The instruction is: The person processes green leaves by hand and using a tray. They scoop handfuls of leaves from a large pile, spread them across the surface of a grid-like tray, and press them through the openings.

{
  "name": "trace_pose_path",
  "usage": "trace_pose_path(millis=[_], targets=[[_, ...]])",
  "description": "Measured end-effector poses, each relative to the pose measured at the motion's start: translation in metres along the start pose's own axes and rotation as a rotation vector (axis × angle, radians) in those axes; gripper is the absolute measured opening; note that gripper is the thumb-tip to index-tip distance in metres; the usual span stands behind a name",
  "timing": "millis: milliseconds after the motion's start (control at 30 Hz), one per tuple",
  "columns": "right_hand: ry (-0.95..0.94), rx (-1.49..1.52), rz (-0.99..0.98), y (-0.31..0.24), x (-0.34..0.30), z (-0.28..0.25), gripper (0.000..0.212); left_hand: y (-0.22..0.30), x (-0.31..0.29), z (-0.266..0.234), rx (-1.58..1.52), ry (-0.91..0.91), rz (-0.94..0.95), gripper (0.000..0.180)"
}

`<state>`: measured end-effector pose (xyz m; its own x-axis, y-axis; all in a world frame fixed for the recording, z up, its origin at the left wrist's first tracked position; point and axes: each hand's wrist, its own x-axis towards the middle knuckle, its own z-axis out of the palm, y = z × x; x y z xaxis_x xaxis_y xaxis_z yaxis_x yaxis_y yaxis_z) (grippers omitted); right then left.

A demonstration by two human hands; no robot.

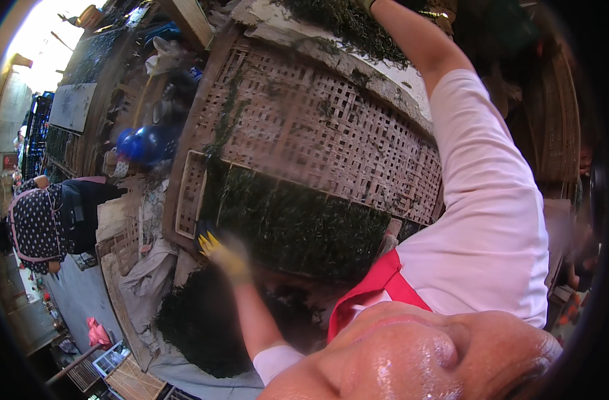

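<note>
My left hand (pixel 223 256), in a yellow glove, is at the near left corner of a wooden frame (pixel 180 200). Its fingers stretch out, apart, towards the frame's edge; a dark patch lies at their tips and the wrist is blurred. Beside it spreads a flat layer of dark green, seaweed-like strands (pixel 298 223) on a woven slatted mat (pixel 311 123). My right hand (pixel 366 4) reaches to the far side, over more dark green strands (pixel 344 30) on a pale ledge. The top edge of the picture cuts most of it off.
A dark heap (pixel 204 323) lies near, below my left hand. Grey cloth (pixel 148 273) hangs at the left. Beyond it bends a person in a dotted top (pixel 38 220). A shiny blue round thing (pixel 141 143) and a wooden post (pixel 188 20) stand at the far left.
</note>
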<state>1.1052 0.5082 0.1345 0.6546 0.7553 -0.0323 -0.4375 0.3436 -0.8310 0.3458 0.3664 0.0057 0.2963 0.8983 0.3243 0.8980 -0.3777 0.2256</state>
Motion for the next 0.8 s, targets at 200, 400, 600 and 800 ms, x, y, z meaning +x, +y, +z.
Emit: trace_pose_path(millis=[200, 400, 600, 800], targets=[[-0.447, -0.522, -0.261, -0.101, -0.101, 0.146, 0.024, 0.012, 0.001, -0.014, 0.052, 0.017, -0.012, 0.039], [-0.865, -0.490, -0.236, -0.061, -0.280, 0.278, 0.035, 0.028, 0.008, -0.030, -0.034, 0.070, -0.112, 0.046], [-1.579, -0.379, -0.218, 0.104, -0.381, 0.344, 0.043, 0.073, -0.046, -0.043, -0.189, -0.255, 0.439, 0.059], [-1.772, -1.759, -0.792, 0.224, -0.374, 0.333, 0.059, 0.047, -0.016, -0.063, -0.027, -0.155, 0.229, 0.050]])
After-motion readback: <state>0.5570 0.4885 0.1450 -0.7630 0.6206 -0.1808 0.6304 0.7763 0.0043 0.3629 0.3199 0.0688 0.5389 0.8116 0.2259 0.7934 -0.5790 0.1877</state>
